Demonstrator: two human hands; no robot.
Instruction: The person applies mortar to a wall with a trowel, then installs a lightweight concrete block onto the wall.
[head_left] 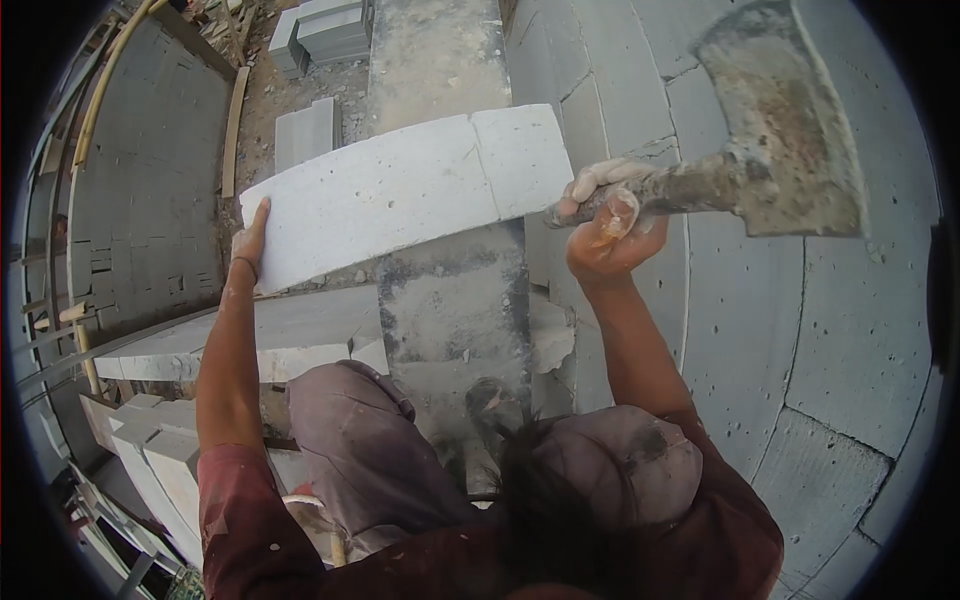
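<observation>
A long pale concrete block (400,195) lies across a grey concrete column top (450,300), with a crack or scored line near its right end. My left hand (250,240) grips the block's left end. My right hand (605,215) is shut on the handle of a mortar-crusted hatchet (790,130), whose wide blade is raised to the right of the block, apart from it.
A block wall (800,300) runs along the right. My knees (350,440) straddle the column. More grey blocks are stacked below at the left (150,450) and on the ground far above (320,40). A wooden plank (233,130) lies on the dirt.
</observation>
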